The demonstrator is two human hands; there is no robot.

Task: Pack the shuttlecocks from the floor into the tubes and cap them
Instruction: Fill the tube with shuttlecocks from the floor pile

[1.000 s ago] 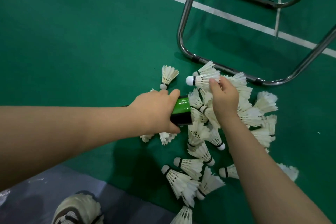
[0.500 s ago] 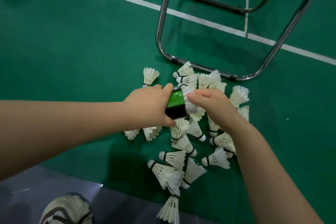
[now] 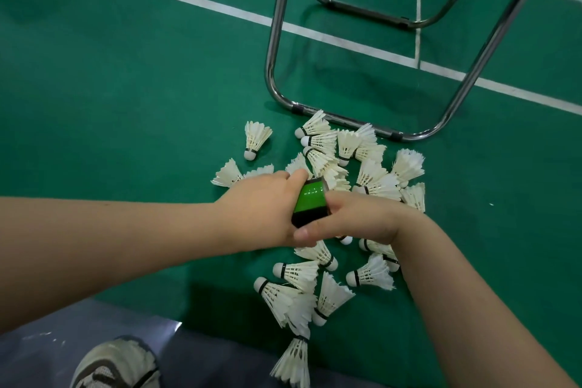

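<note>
My left hand grips a green and black shuttlecock tube just above the floor. At the tube's right end, my right hand closes over the mouth with its thumb under the tube, and its fingertips are hidden. No shuttlecock shows in that hand. Several white feather shuttlecocks lie heaped on the green floor beyond the tube. More of them lie below my hands, and a single one lies apart at the left.
A chrome tube chair frame stands on the green court floor right behind the heap. White court lines cross the far floor. My shoe and a grey mat are at the bottom left.
My right hand took a shuttlecock from the far heap, brought it to the tube's mouth and now covers the mouth, the shuttlecock gone from sight. The left hand kept holding the tube.
</note>
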